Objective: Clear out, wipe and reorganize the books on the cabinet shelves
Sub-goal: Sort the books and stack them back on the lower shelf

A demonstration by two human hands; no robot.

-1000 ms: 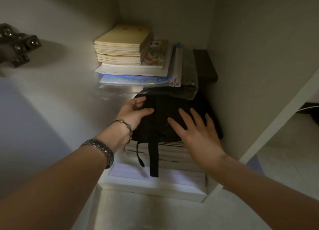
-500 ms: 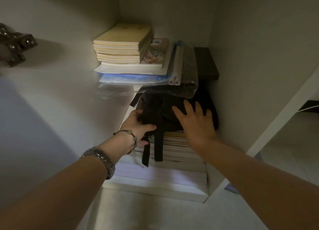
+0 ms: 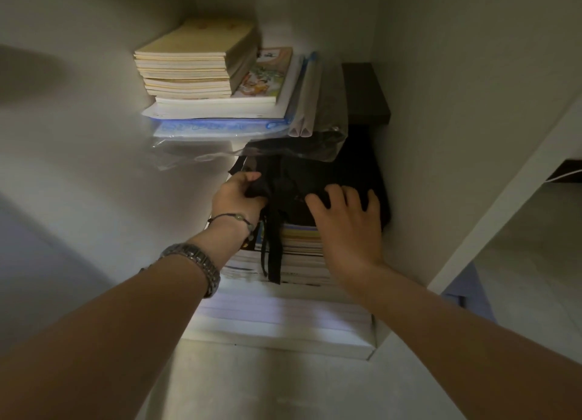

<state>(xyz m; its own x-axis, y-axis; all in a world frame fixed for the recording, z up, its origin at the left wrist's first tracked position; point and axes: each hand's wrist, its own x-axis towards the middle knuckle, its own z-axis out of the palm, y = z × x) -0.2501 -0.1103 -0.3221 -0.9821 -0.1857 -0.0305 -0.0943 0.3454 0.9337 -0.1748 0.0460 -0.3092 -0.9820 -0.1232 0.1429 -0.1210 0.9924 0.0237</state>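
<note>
Dim white cabinet (image 3: 441, 136) interior. Our left hand (image 3: 236, 196) has its grip pinching the black fabric bag (image 3: 315, 174), right hand (image 3: 346, 224) spread flat on it just beside. Under the grip sits the lower book stack (image 3: 299, 249); above it, more books (image 3: 195, 67) on the upper shelf.

Two hands (image 3: 239, 196), one black bag (image 3: 315, 180)

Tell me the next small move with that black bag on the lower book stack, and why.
Probably draw the black fabric bag forward off the lower book stack. The left hand already has a grip on its left edge, the right hand lies on top with fingers curling in, and its straps hang over the spines. The books beneath cannot come out until it goes.
</note>
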